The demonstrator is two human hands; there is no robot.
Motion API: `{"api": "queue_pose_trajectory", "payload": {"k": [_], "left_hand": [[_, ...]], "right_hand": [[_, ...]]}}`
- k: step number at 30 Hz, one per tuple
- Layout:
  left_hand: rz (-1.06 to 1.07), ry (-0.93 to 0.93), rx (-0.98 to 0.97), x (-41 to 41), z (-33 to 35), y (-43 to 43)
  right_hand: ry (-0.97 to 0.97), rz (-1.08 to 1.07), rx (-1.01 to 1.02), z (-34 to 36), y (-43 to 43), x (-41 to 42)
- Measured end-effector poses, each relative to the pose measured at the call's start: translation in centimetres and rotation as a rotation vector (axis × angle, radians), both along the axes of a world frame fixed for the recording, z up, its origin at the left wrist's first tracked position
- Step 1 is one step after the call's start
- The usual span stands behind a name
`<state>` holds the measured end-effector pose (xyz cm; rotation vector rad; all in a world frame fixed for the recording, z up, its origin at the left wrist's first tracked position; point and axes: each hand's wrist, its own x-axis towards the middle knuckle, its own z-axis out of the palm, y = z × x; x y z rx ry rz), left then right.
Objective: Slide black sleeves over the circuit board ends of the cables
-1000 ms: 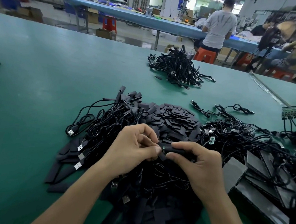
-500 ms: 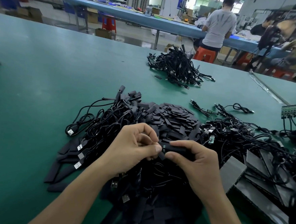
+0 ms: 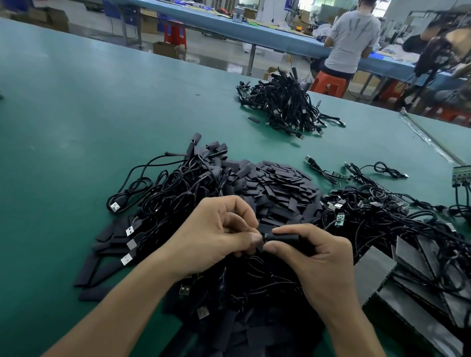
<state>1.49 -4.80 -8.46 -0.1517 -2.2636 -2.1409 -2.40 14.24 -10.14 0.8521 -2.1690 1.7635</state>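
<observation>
head view looked down on a wide green desk (image 3: 80, 106). nearest the person lay a big heap of loose black sleeves (image 3: 281, 187), with a tangle of usb cables (image 3: 172, 190) on its left and another tangle (image 3: 393, 214) on its right, where one bare green circuit board (image 3: 339, 219) showed. a smaller pile of cables (image 3: 286, 106) sat well apart at the far side. above the heap, the left hand (image 3: 214, 232) had its fingers curled, pinching a cable end (image 3: 263, 237), and the right hand (image 3: 321, 256) gripped one black sleeve (image 3: 283, 237) between thumb and forefinger, its mouth touching the left fingertips. that cable's board was hidden, so how deep it sat could not be told. the step in hand looked like the push itself, board into sleeve. the next move probably called for a straight feed along the sleeve, the right grip loose enough not to flatten the mouth, until the board was covered
</observation>
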Motion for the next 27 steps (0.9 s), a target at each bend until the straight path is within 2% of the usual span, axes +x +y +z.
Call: {"api": "queue_pose_trajectory", "payload": {"k": [5,12,21,27], "left_hand": [[0.005,-0.016,0.048,0.2,0.33,0.19],[0.003,-0.016,0.12,0.09,0.38,0.21],[-0.018,-0.011,0.102,-0.03,-0.06,-0.06],[0.025,0.009,0.119,0.05,-0.05,0.18]], "right_hand": [[-0.047,0.001,-0.074,0.09,-0.39,0.26],[-0.171,0.15,-0.227,0.29,-0.8,0.57],[-0.13,0.126,-0.115,0.18,-0.66,0.52],[-0.128,0.111,-0.113,-0.24,-0.66,0.27]]}}
